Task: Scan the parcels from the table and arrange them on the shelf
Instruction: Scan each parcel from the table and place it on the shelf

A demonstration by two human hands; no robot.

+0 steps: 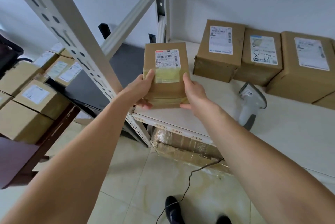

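A brown cardboard parcel (165,78) with a white barcode label sits at the left front corner of the white shelf board (190,118). My left hand (143,89) grips its left side and my right hand (192,93) grips its right side, thumbs on top. Three labelled parcels stand in a row at the back of the shelf: one (217,51), a second (259,57) with handwriting on its label, and a third (304,66). A grey handheld scanner (251,102) lies on the shelf to the right of my hands.
Several labelled parcels (34,100) are stacked on a dark wooden table (23,155) at the left. A perforated metal shelf upright (72,40) rises between table and shelf. A taped box (184,145) sits under the shelf board. The scanner's cable (188,182) trails across the tiled floor near my shoes.
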